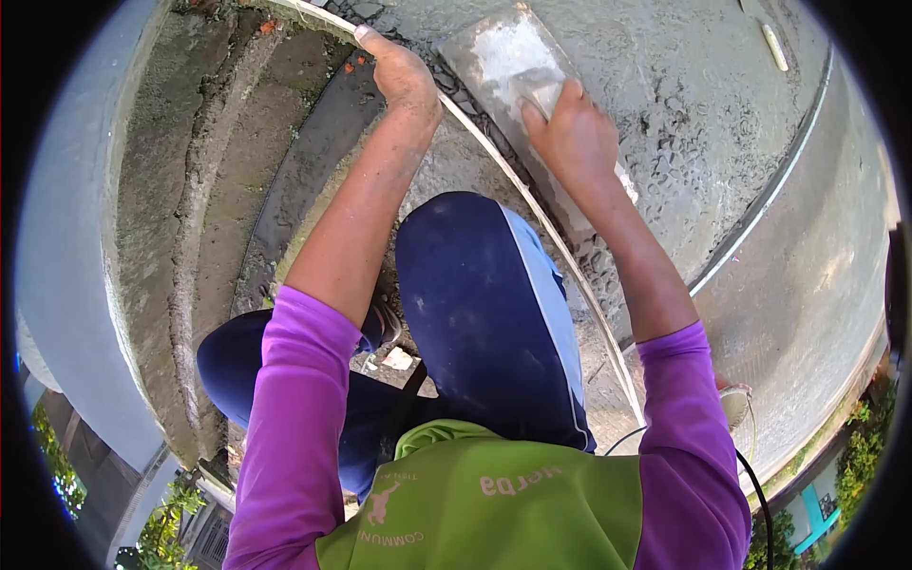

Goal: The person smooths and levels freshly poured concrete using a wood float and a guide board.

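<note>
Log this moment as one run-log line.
left hand: on pale strip, grip unclear | right hand: gripping float | float: on wet cement | cement: rough patches beside float

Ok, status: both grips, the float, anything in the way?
Left grip at the pale strip, fingers mostly hidden. Right grip closed on float, over wet cement. Strip close alongside; pale stick clear of float.
</note>
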The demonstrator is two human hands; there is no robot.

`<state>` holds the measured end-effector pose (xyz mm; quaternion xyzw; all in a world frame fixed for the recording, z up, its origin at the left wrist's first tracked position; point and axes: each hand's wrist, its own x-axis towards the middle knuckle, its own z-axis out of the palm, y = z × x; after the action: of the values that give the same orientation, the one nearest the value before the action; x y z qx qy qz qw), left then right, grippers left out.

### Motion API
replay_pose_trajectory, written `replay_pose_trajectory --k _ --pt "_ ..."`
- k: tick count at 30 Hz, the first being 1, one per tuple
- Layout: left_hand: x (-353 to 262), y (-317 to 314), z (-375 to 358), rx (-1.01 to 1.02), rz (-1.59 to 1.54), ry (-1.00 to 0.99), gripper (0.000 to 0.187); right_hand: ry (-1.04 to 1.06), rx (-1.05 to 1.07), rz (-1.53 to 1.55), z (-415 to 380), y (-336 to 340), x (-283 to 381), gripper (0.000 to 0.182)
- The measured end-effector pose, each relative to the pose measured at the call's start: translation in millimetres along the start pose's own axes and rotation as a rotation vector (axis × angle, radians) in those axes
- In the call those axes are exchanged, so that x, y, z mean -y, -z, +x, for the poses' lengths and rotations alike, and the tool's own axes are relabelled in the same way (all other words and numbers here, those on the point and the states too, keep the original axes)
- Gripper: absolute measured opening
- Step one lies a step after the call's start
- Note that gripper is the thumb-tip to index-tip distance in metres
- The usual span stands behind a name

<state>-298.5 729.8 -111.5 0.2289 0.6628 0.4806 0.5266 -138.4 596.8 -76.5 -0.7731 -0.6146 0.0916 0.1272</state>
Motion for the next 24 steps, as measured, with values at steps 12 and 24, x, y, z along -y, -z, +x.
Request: replay_pose_trajectory --k 12,24 --pt "-21.8 -3.5 -25.8 -0.032 0.071 0.048 0.102 0.021 0.027 -0.057 -28.6 8.5 -0.6 0.048" --pt "-11.2 -1.5 -4.4 -0.033 0.094 0.082 0.105 -0.16 0.175 -0.026 65.4 60.9 15.3 0.047"
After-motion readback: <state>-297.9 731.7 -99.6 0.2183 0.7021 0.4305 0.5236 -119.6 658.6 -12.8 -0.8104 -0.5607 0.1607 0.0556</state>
